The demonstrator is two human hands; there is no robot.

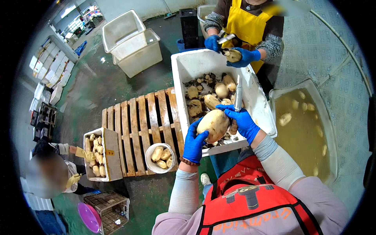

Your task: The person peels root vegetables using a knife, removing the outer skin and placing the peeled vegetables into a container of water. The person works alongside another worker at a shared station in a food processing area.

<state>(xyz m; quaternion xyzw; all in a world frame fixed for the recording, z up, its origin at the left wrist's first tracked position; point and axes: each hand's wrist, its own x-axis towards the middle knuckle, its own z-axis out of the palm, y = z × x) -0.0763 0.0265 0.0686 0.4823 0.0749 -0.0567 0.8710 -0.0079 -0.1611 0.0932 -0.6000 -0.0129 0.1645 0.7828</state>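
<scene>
The left hand, blue-gloved [194,139], is cupping a large, pale, oval root segment [213,125] above a white foam box [197,60]; the right, blue-gloved hand [243,122] is gripping a silver-bladed knife [238,94] against it. At left, a round white bucket [150,166] is holding pale roots [156,153], perhaps finished. Farther inside the box, uncut-looking roots [212,102] are lying among dark scraps [203,80], seemingly remaining.

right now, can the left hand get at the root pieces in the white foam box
Probably yes: the white foam box is open on top, close by the left hand. That hand grips a large pale root, so may need freeing before taking root pieces.
</scene>
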